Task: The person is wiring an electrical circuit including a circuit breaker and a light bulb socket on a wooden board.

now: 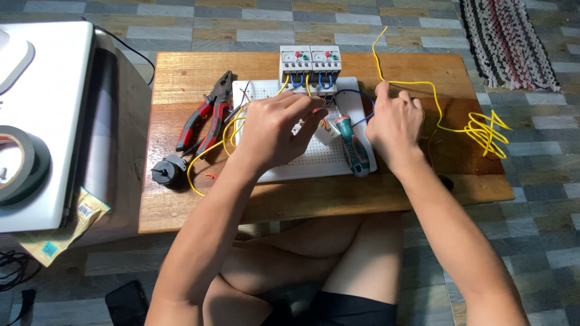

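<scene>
From the head camera we look down on a low wooden table [181,208] whose near edge runs just above our crossed legs, and whose right edge lies close to a tangle of yellow wire [483,130] spilling toward the tiled floor. On the table lies a white perforated board [302,166], pale and dotted with fine holes, with two grey relay blocks [309,66] mounted at its far edge, each bearing red and green knobs and short blue wire loops. Our left hand [275,130] rests over the middle of the board, its fingers curled and pinching around some small wiring there; what exactly it grips we cannot tell. Our right hand [393,121] sits at the board's right edge, fingers bent down onto the yellow wire and a blue wire [356,96]; whether it grasps them is not clear. Between the hands a green-handled screwdriver [353,145] lies on the board, untouched. Left of the board lie red-handled pliers [208,115] and a small black motor [169,169], leaving bare wood toward the table's left and near edges. Farther left stands a white box [48,90] with a roll of black tape [21,163] on it.
</scene>
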